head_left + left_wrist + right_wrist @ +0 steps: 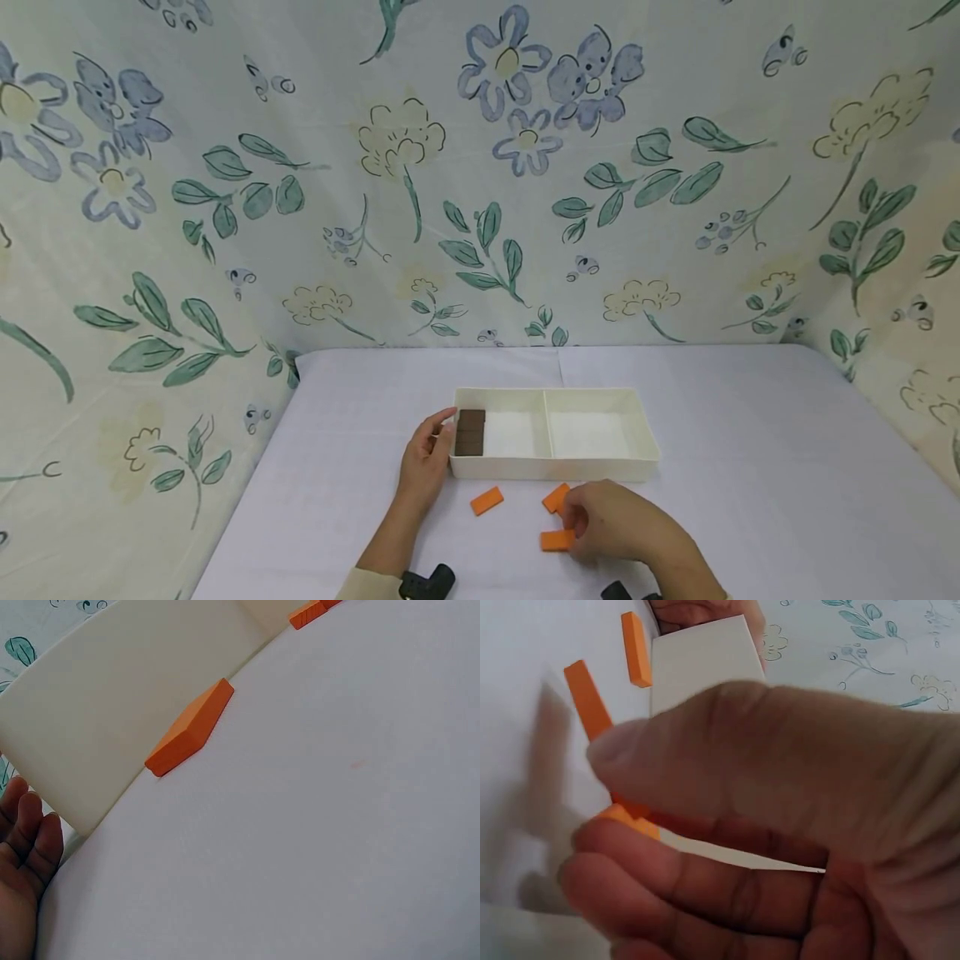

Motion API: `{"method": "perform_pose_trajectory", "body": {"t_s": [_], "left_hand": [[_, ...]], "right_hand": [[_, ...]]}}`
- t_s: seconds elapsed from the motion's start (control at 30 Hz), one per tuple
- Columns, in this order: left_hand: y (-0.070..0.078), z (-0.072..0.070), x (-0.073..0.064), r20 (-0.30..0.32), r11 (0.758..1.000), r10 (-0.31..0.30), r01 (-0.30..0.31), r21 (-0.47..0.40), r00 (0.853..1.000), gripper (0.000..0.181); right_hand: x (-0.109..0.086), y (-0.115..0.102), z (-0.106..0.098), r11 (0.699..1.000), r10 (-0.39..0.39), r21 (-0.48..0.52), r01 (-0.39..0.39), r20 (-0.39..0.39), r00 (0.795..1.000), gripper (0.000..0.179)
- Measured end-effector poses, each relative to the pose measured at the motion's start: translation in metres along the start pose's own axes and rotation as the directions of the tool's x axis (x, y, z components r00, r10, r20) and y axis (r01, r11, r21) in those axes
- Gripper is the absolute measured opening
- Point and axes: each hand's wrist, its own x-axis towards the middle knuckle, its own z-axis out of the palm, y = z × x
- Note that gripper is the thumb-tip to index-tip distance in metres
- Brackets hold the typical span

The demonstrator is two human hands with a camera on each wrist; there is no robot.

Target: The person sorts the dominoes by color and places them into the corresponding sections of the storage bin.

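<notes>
Right hand (618,523) low over the near side of the white cloth-covered table (337,433), right of centre; thumb and fingers pinched a flat orange rectangular block (555,541), its left end jutting out past the fingertips, near the tray's front wall but apart from it. Just beyond, by the same fingertips, lay more orange (555,497), partly covered by the hand; exact count could not be told. A separate orange oblong block (487,501) lay slantwise farther left, between the two hands, just on the near side of the tray. Left hand (426,457) at the left end of the cream-white, two-compartment rectangular tray (555,470), fingers loosely extended against the end wall, grasping nothing. In the tray's left compartment, dark brown rectangular blocks (469,433) sat in a column along the left wall. Floral-printed fabric (330,250) hung behind the table.
</notes>
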Motion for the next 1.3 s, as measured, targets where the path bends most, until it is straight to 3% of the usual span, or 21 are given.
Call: {"method": "perform_pose_trajectory", "body": {"t_s": [0.43,0.63,0.77,0.87,1.0,1.13,1.2,1.3], "left_hand": [[-0.001,-0.001,0.001,-0.009,1.0,-0.011,0.011,0.0,1.0,0.029],[-0.001,-0.001,0.001,-0.016,1.0,-0.013,0.013,-0.007,1.0,0.029],[-0.001,-0.001,0.0,-0.014,1.0,-0.022,0.022,-0.006,1.0,0.031],[0.0,-0.001,-0.001,-0.016,1.0,-0.026,0.026,-0.002,1.0,0.032],[0.0,0.0,-0.001,-0.019,1.0,-0.027,0.027,-0.007,0.999,0.032],[0.001,0.001,-0.001,-0.009,1.0,-0.018,0.018,-0.014,1.0,0.031],[0.001,0.002,-0.002,-0.007,1.0,-0.014,0.014,-0.008,1.0,0.031],[0.002,0.002,-0.002,-0.011,1.0,-0.008,0.008,0.001,1.0,0.03]], "right_hand": [[-0.001,-0.002,-0.02,0.984,-0.067,0.167,0.069,-0.022,0.998,0.019],[0.0,-0.003,-0.029,0.967,-0.069,0.239,0.087,-0.086,0.994,0.017],[0.001,-0.004,-0.033,0.948,-0.046,0.302,0.096,-0.168,0.985,0.023],[0.003,-0.005,-0.035,0.943,0.016,0.324,0.075,-0.267,0.964,0.026],[0.007,-0.004,-0.041,0.95,0.116,0.313,0.017,-0.401,0.909,0.03],[0.013,0.002,-0.049,0.958,0.172,0.283,-0.033,-0.482,0.859,0.035],[0.017,0.006,-0.053,0.958,0.18,0.283,-0.036,-0.5,0.847,0.035],[0.025,0.009,-0.056,0.952,0.177,0.305,-0.018,-0.504,0.845,0.035]]}}
